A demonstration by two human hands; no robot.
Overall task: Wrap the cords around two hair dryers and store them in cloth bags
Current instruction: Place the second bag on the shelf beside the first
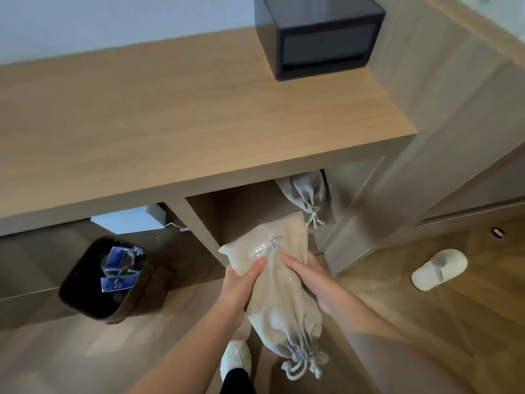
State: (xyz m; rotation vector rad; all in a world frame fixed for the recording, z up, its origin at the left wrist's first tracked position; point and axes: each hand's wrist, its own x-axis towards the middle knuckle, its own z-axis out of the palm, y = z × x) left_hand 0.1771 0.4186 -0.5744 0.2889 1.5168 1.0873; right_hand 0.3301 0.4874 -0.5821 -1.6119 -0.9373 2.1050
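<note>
A beige cloth bag [277, 297] with printed lettering hangs in front of the open shelf, its drawstring end tied shut and pointing down toward me. My left hand [241, 285] grips its left side with the thumb on top. My right hand [308, 277] holds its right side, fingers curled round the cloth. The bag bulges, but what it holds is hidden. A second cloth bag [306, 189], grey and tied shut, lies inside the shelf compartment under the wooden counter [170, 115], just beyond the held bag.
A black box [318, 32] stands on the counter's far right. A dark bin [105, 280] with blue wrappers sits on the floor at left, a white box [130, 218] in the shelf above it. A white slipper [439, 268] lies at right; my shoe [235, 356] is below.
</note>
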